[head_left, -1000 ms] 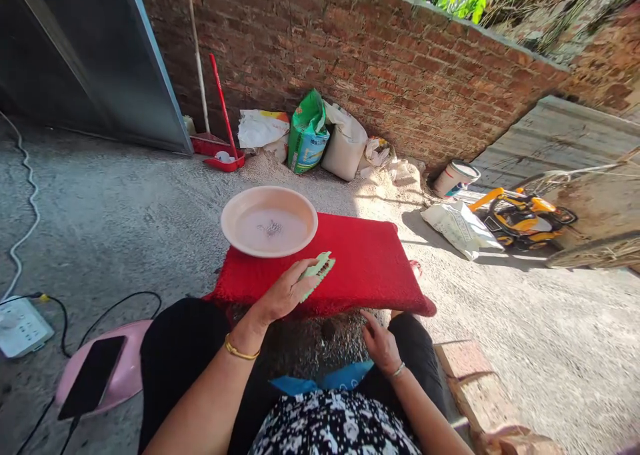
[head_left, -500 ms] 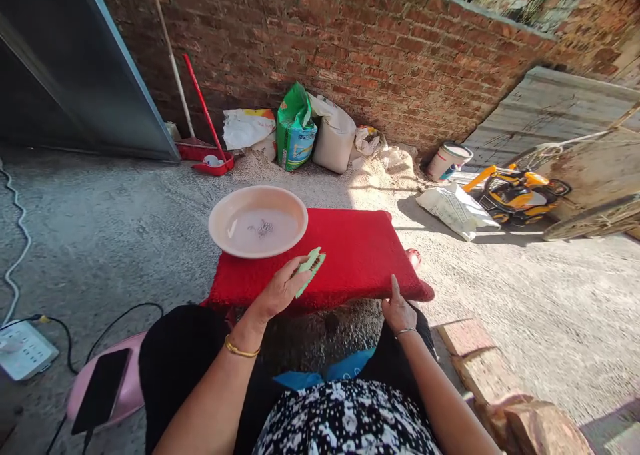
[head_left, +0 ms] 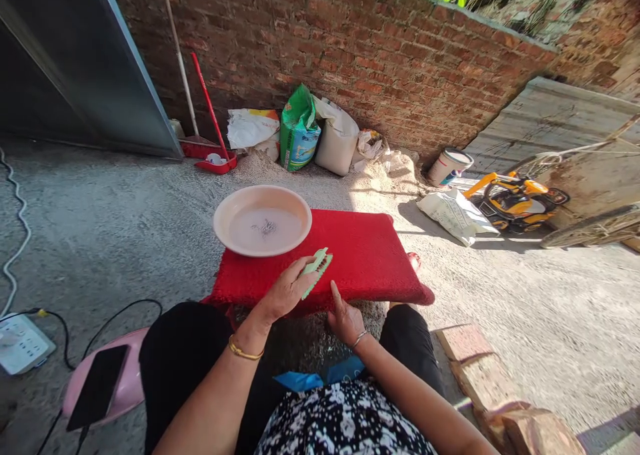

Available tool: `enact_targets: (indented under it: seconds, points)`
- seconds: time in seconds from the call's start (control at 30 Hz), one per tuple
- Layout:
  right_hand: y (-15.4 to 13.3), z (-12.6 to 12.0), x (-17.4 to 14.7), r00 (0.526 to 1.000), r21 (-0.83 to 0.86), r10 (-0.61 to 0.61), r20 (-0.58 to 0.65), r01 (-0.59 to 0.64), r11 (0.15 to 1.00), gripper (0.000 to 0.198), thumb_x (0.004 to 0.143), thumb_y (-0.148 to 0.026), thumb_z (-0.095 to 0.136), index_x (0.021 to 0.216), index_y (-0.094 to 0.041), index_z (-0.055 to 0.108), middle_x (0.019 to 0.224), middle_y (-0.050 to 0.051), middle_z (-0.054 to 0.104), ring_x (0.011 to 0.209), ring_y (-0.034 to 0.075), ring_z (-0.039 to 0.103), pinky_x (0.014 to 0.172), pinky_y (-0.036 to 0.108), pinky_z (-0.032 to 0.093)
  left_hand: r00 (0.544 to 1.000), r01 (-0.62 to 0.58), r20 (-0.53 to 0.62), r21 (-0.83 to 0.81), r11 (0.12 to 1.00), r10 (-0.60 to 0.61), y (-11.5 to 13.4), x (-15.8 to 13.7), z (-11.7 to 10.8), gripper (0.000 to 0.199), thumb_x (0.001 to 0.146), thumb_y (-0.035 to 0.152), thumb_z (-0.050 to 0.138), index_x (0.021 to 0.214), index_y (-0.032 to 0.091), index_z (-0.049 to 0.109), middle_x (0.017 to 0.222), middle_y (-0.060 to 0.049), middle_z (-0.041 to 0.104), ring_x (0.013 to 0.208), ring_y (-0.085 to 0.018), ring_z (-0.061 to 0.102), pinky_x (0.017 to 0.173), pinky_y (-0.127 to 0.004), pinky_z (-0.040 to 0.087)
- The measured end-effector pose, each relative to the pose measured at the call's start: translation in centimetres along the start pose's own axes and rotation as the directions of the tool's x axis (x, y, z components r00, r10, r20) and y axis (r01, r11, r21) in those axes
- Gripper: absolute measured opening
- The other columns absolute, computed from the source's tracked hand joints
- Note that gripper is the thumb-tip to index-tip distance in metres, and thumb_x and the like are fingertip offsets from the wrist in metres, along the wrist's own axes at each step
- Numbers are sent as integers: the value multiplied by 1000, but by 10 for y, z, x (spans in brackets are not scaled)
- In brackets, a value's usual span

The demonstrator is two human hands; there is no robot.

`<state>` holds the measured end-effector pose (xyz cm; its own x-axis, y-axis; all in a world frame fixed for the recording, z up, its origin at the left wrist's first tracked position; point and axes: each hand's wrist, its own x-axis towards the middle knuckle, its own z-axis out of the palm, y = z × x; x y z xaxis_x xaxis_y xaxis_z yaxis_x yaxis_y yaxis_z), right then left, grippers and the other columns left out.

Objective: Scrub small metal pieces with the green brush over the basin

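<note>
A person's left hand point(head_left: 286, 291) grasps a green brush point(head_left: 316, 269) by the near edge of a red-draped table point(head_left: 363, 245), where the right hand point(head_left: 349, 320) extends its index finger; whether its curled fingers grip anything cannot be told. A basin point(head_left: 221, 221) of cloudy water point(head_left: 249, 233) sits at the far left corner.

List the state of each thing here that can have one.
Left hand: gripping the green brush
Green brush: tilted, bristles exposed
Right hand: index finger extended, holding nothing
Basin: upright, holding cloudy liquid
Red cloth: draped, basin on it
Phone: screen dark, cable attached
Green sack: standing upright
</note>
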<state>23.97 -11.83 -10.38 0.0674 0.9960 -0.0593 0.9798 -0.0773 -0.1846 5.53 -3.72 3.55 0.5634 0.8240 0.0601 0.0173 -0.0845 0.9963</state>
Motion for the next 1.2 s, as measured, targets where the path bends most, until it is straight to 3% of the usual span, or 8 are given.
enact_targets:
  seconds: [0.1, 0.2, 0.27, 0.43, 0.63, 0.77, 0.9, 1.2]
  points:
    - [-22, 6, -1, 978, 124, -207, 17, 203, 971, 74, 79, -17, 47, 147, -18, 19, 98, 8, 67, 83, 18, 63, 74, 26, 47, 1000, 23, -10, -47, 999, -24, 0, -2, 3, 38, 85, 37, 53, 120, 21, 55, 123, -8, 59, 109, -20, 52, 94, -31, 38]
    - [-32, 8, -8, 892, 317, -452, -15, 433, 844, 63, 79, -15, 47, 141, -22, 34, 97, 5, 67, 84, 15, 62, 77, 24, 46, 995, 99, 25, -180, 979, -96, -1, -5, 5, 44, 85, 43, 51, 124, 22, 52, 117, -7, 61, 95, -17, 57, 79, -28, 45]
    - [-32, 6, -14, 870, 453, -489, -64, 462, 762, 51, 81, -16, 46, 131, -21, 46, 92, 3, 67, 80, 14, 61, 75, 23, 46, 987, 159, 67, -304, 939, -146, -3, -6, 7, 48, 84, 46, 50, 125, 22, 51, 111, -6, 63, 84, -16, 60, 69, -26, 47]
    - [-19, -19, -19, 971, 791, -221, -88, 203, 578, 20, 85, -30, 52, 99, -20, 62, 73, -1, 60, 65, 11, 55, 61, 22, 46, 986, 167, 65, -487, 857, -156, -10, -1, 12, 45, 82, 45, 53, 116, 17, 57, 103, -7, 66, 85, -18, 61, 73, -30, 48]
    - [-15, -50, -16, 993, 999, 113, -26, 21, 46, 55, 82, -44, 58, 131, -27, 40, 98, 3, 56, 78, 16, 58, 53, 25, 49, 998, 56, -18, -203, 978, -61, -28, 7, 38, 41, 89, 38, 40, 123, 20, 52, 117, -6, 60, 103, -19, 55, 90, -34, 44]
    - [-17, -50, -15, 995, 1000, 97, 10, -12, 12, 68, 80, -45, 61, 139, -27, 32, 117, 7, 54, 98, 21, 56, 67, 30, 53, 977, -43, -198, 200, 979, 83, -46, 3, 66, 42, 91, 38, 38, 127, 21, 50, 111, -9, 55, 102, -19, 51, 97, -37, 39]
    - [-20, -49, -17, 996, 999, 89, 31, -29, -23, 67, 79, -44, 64, 137, -28, 35, 132, 6, 48, 118, 23, 47, 87, 36, 48, 969, -30, -223, 313, 949, 104, -54, -2, 81, 44, 92, 45, 32, 126, 24, 52, 104, -9, 53, 98, -20, 50, 94, -38, 41]
    - [-13, -53, -19, 985, 965, 63, 158, -141, -222, 62, 78, -45, 63, 134, -30, 41, 126, 6, 54, 98, 21, 59, 68, 30, 52, 995, -27, -73, 409, 912, 63, -58, 0, 87, 43, 92, 43, 34, 125, 24, 52, 99, -8, 54, 96, -21, 52, 91, -40, 42]
